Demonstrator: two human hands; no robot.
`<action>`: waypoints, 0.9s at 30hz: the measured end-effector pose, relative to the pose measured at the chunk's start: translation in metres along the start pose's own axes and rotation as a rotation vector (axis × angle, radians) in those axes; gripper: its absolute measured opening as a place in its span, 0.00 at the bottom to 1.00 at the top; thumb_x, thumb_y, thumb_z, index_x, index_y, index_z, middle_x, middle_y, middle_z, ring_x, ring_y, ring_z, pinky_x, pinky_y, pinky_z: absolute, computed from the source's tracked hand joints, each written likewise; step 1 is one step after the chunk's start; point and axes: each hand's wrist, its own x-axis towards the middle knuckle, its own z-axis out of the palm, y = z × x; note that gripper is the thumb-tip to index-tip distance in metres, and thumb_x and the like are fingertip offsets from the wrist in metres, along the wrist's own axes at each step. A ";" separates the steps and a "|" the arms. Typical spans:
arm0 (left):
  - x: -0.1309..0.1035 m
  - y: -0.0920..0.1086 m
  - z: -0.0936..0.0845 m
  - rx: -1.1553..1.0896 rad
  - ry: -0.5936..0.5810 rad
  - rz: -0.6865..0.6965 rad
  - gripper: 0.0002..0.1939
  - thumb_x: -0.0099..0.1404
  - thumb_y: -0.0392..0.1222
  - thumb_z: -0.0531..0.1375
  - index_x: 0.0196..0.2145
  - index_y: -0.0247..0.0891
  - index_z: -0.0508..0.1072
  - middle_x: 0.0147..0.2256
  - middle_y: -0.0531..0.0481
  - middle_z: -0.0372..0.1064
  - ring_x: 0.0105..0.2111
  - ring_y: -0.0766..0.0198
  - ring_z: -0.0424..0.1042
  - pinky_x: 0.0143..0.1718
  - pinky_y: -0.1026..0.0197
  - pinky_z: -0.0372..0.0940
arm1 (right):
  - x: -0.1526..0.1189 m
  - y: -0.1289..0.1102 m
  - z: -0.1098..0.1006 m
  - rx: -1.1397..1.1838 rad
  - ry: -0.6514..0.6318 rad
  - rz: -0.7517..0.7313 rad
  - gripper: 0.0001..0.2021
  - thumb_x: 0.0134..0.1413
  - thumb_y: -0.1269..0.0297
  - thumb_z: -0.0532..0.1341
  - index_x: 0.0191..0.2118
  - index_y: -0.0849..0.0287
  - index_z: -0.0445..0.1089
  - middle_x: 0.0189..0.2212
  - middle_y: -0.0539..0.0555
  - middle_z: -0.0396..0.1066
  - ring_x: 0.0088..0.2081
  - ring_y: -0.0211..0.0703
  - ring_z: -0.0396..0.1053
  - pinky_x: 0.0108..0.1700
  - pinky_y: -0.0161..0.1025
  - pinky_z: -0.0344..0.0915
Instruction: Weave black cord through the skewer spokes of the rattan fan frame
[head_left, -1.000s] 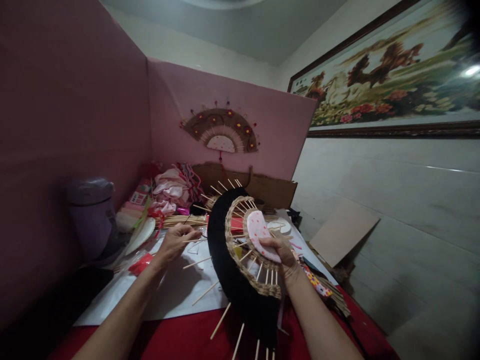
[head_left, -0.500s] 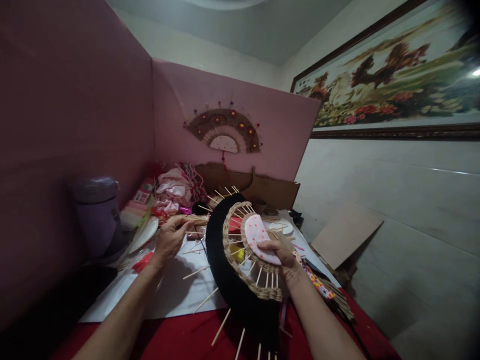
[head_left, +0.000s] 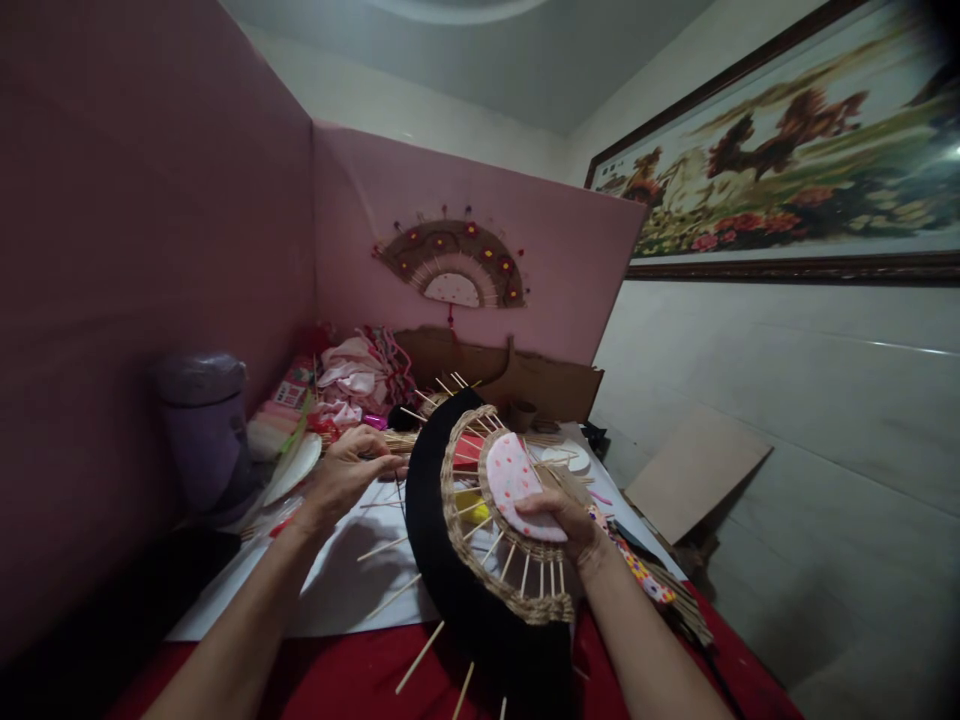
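Gripping a fan at its spotted pink panel with the right hand, thumb on top and fingers wrapped beneath. Pinching a thin dark strand in the left hand, thumb and forefinger nearly together, just beside the black outer band. Held tilted above the red tabletop and its white sheet, with pale sticks poking past the dark edge. Mounted behind on a pink board, similar in shape: a flower-dotted fan.
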 end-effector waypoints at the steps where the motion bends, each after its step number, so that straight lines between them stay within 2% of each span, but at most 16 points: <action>1: 0.000 0.003 -0.001 -0.031 -0.031 -0.059 0.10 0.44 0.38 0.66 0.14 0.36 0.68 0.19 0.54 0.62 0.23 0.68 0.60 0.27 0.65 0.55 | 0.000 0.000 0.000 -0.008 -0.016 -0.006 0.18 0.32 0.75 0.63 0.37 0.71 0.72 0.23 0.59 0.75 0.21 0.42 0.71 0.25 0.33 0.67; 5: 0.000 0.009 -0.006 -0.156 -0.113 -0.253 0.11 0.44 0.40 0.67 0.14 0.34 0.70 0.15 0.55 0.61 0.18 0.71 0.57 0.21 0.66 0.52 | -0.001 0.002 -0.003 -0.011 -0.105 -0.038 0.19 0.34 0.73 0.63 0.39 0.70 0.71 0.25 0.59 0.75 0.24 0.44 0.73 0.27 0.35 0.68; 10: -0.003 0.008 -0.007 -0.453 -0.191 -0.313 0.12 0.47 0.44 0.67 0.17 0.33 0.72 0.18 0.52 0.65 0.20 0.71 0.60 0.23 0.67 0.55 | -0.001 0.003 -0.005 0.008 -0.167 -0.054 0.20 0.35 0.73 0.61 0.41 0.70 0.70 0.28 0.61 0.75 0.26 0.45 0.73 0.31 0.37 0.69; 14: -0.005 0.008 -0.002 -0.671 -0.224 -0.344 0.09 0.51 0.42 0.65 0.23 0.33 0.74 0.22 0.51 0.69 0.25 0.68 0.66 0.29 0.67 0.60 | -0.002 0.003 -0.004 0.019 -0.185 -0.048 0.19 0.36 0.72 0.60 0.41 0.70 0.69 0.26 0.61 0.75 0.20 0.41 0.71 0.25 0.35 0.68; 18: -0.006 0.004 0.001 -0.762 -0.200 -0.398 0.06 0.52 0.39 0.65 0.29 0.33 0.75 0.26 0.50 0.71 0.26 0.69 0.68 0.29 0.67 0.62 | -0.001 0.005 -0.005 0.045 -0.210 -0.027 0.19 0.36 0.72 0.59 0.40 0.70 0.70 0.24 0.60 0.75 0.19 0.40 0.71 0.23 0.33 0.68; 22: -0.009 0.000 0.010 -0.818 -0.170 -0.468 0.08 0.47 0.35 0.68 0.28 0.31 0.75 0.26 0.50 0.71 0.25 0.70 0.68 0.28 0.70 0.62 | 0.000 0.007 -0.006 0.086 -0.207 -0.065 0.17 0.36 0.73 0.59 0.39 0.70 0.70 0.24 0.59 0.75 0.22 0.42 0.72 0.27 0.34 0.69; 25: -0.014 0.000 0.022 -0.879 -0.131 -0.543 0.10 0.43 0.30 0.69 0.25 0.31 0.74 0.23 0.52 0.70 0.24 0.72 0.67 0.27 0.71 0.61 | 0.001 0.005 -0.005 0.104 -0.161 -0.088 0.16 0.37 0.72 0.60 0.38 0.69 0.71 0.23 0.58 0.75 0.22 0.42 0.72 0.25 0.34 0.69; 27: -0.017 0.003 0.030 -0.915 -0.109 -0.561 0.10 0.43 0.30 0.68 0.26 0.31 0.74 0.23 0.52 0.70 0.24 0.72 0.67 0.27 0.71 0.61 | 0.003 0.004 -0.004 0.113 -0.101 -0.108 0.15 0.38 0.72 0.61 0.38 0.69 0.71 0.23 0.58 0.75 0.22 0.43 0.72 0.26 0.36 0.69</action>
